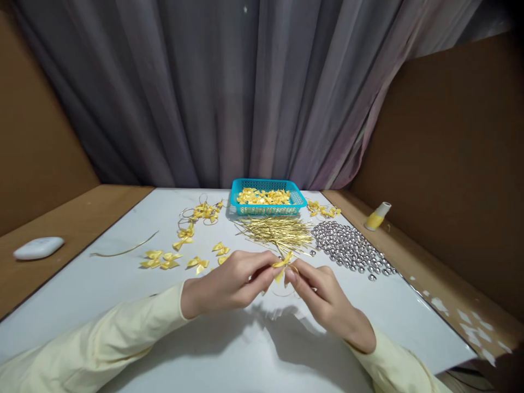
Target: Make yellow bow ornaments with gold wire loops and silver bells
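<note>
Between my two hands, above the white table, is a yellow ribbon bow (283,264). My left hand (241,277) pinches its left side, thumb and forefinger closed. From the right, my right hand (323,288) pinches at the bow's other side, its fingertips closed too. A thin gold cord loops out below and beside the bow; my fingers hide where it joins. Just beyond my hands lies a pile of gold twist-tie cords (282,233). Several loose yellow bows (198,264) lie to the left of my left hand.
A turquoise basket (268,210) of yellow bows stands at the back. Silver bead-like pieces (352,245) spread at the right. Bows with gold loops (207,212) lie back left, near a single cord (125,251). A bottle (377,216) and a white case (39,248) sit at the sides.
</note>
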Demonstrator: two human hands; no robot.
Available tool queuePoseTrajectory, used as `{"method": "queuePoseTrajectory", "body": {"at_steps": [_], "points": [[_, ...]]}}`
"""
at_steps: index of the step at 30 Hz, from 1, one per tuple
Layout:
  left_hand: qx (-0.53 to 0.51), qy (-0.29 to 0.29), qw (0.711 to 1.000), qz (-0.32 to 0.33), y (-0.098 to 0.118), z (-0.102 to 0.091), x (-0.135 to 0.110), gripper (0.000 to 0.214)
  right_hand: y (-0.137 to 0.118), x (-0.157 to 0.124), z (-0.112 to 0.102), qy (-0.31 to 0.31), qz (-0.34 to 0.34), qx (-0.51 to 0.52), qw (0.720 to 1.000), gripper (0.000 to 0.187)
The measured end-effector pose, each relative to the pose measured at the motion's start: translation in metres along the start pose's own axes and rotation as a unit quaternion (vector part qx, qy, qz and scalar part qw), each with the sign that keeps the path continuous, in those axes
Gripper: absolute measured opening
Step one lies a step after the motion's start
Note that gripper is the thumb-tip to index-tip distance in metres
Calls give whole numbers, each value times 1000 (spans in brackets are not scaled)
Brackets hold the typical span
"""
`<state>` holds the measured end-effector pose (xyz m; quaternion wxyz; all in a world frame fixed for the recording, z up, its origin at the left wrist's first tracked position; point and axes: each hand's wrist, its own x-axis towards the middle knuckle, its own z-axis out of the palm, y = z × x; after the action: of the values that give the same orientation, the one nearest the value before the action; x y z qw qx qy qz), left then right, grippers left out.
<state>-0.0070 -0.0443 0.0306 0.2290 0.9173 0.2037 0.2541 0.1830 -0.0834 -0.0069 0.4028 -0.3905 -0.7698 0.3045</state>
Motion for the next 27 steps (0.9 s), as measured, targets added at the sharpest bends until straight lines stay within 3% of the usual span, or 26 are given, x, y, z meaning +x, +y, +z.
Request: {"method": "queuePoseTrajectory", "body": {"at_steps": [4, 8, 15, 27], "points": [[-8, -2, 1000, -29, 0, -1, 1, 20, 0, 1, -10, 17, 19, 43, 999, 27], [-18, -1, 999, -36, 2, -1, 3, 20, -3, 1, -13, 58, 20, 21, 998, 29], [-36, -27, 997, -57, 2, -2, 2, 21, -5, -2, -17, 20, -12, -23, 999, 24], [-67, -90, 990, -91, 4, -5, 3, 29, -7, 3, -18, -19, 12, -61, 998, 30]]}}
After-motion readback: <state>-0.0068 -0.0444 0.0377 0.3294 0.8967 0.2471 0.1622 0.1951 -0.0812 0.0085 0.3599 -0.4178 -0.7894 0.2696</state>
